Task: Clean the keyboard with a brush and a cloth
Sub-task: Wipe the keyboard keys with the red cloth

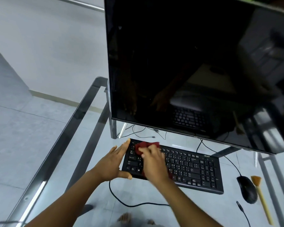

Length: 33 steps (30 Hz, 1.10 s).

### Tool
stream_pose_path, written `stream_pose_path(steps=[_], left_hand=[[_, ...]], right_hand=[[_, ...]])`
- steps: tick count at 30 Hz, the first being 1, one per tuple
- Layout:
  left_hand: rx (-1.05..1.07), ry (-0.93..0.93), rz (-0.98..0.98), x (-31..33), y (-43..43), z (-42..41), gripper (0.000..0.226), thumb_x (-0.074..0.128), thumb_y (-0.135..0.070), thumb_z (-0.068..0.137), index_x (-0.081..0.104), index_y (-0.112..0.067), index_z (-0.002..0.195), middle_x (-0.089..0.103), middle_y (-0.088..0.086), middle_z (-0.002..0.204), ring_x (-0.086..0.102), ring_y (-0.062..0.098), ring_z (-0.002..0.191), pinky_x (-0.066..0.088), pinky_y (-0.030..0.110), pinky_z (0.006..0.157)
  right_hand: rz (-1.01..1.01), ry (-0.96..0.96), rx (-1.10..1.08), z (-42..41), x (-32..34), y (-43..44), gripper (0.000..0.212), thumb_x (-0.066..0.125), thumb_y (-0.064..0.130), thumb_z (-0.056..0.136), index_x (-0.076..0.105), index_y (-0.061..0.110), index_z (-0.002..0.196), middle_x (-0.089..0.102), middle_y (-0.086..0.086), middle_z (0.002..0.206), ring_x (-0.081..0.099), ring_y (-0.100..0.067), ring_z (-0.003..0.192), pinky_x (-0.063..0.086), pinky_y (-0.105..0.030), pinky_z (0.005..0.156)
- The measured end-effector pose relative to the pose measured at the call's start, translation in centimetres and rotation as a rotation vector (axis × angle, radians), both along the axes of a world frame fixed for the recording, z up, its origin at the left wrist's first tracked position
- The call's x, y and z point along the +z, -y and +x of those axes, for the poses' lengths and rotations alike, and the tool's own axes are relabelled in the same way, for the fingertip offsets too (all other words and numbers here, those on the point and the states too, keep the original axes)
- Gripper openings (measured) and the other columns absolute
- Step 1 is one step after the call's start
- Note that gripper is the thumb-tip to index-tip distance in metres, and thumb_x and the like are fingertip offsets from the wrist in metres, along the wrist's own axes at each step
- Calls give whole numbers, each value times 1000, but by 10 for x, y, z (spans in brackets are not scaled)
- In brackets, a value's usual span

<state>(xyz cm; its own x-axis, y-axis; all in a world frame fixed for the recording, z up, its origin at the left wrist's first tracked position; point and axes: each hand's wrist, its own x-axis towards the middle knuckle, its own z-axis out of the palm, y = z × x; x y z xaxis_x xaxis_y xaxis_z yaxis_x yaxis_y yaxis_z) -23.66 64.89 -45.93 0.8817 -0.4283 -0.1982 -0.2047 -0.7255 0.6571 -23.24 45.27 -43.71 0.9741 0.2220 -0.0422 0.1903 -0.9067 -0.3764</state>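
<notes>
Wiping stage. My left hand (112, 163), fingers straight, braced the left end of the keyboard (195, 171). My right hand (152, 163) gripped the bunched cloth (145, 145) on the leftmost keys. Brush (261, 199) lay beside mouse (247, 189) near the right edge of the table (82, 110): brushing judged done, most keys left to wipe

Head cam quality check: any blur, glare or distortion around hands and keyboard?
Head view: right hand and red cloth are motion-blurred; left hand and keyboard are fairly sharp; the dark monitor mirrors the keyboard; the wide-angle lens tilts the monitor's edges.
</notes>
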Motion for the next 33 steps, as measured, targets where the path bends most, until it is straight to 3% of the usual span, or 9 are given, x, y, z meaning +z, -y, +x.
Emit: stream_pose_path(steps=[3,5,8,13,18,22,26,31,33], left_hand=[[-4,12,-4,-3,-1,1,130,72,-68,63,-18,-31,150,29,0,156,26,9,143,3,29,120],[-2,21,-4,-3,-2,0,131,71,-71,62,-18,-30,150,19,-3,159,19,6,144,3,29,120],[-5,4,-8,-1,-1,1,133,70,-76,59,-16,-30,150,4,-10,161,8,4,146,2,32,121],[-71,-20,36,3,-1,6,137,77,-65,60,-20,-28,149,2,-9,161,5,2,144,-4,29,119],[-89,12,88,4,-5,5,143,82,-60,57,-22,-26,149,2,-7,161,6,1,144,-1,27,119],[-79,21,103,4,-6,4,142,82,-59,58,-22,-26,149,0,-8,161,1,0,142,-2,24,118],[-105,71,128,2,-2,4,140,82,-56,61,-23,-21,149,-14,-8,159,-10,6,146,-3,30,120],[-115,71,135,0,-5,4,142,81,-58,60,-24,-20,148,-15,-9,159,-13,6,145,-4,31,120],[-104,54,132,0,-4,5,143,80,-62,59,-25,-23,148,-16,-10,159,-14,6,145,-4,33,120]], right_hand=[[11,-48,345,-33,-4,-28,42,62,14,85,53,30,123,48,1,111,47,-23,102,38,-38,85],[-3,-70,444,-34,-2,-12,41,56,14,89,53,32,125,47,1,113,45,-21,101,34,-33,80],[-30,-55,369,-33,-4,44,43,61,16,91,55,40,126,51,6,117,48,-19,102,39,-28,78],[-67,29,332,-42,-5,73,39,83,23,73,68,35,107,52,11,96,46,-10,85,41,-23,67],[22,41,457,-38,-9,5,27,67,25,84,62,33,110,50,7,98,50,-16,89,44,-33,74],[-64,0,535,-39,-8,37,27,63,30,88,59,39,113,48,9,99,47,-15,89,38,-28,72],[3,-6,384,-45,-7,42,27,69,28,81,64,37,106,49,9,94,50,-16,85,41,-30,71],[87,-3,422,-28,0,-3,21,60,23,89,66,34,107,51,4,97,49,-19,91,37,-35,77],[145,7,224,-8,0,1,24,63,19,89,70,35,106,55,3,96,51,-19,91,35,-34,78]])
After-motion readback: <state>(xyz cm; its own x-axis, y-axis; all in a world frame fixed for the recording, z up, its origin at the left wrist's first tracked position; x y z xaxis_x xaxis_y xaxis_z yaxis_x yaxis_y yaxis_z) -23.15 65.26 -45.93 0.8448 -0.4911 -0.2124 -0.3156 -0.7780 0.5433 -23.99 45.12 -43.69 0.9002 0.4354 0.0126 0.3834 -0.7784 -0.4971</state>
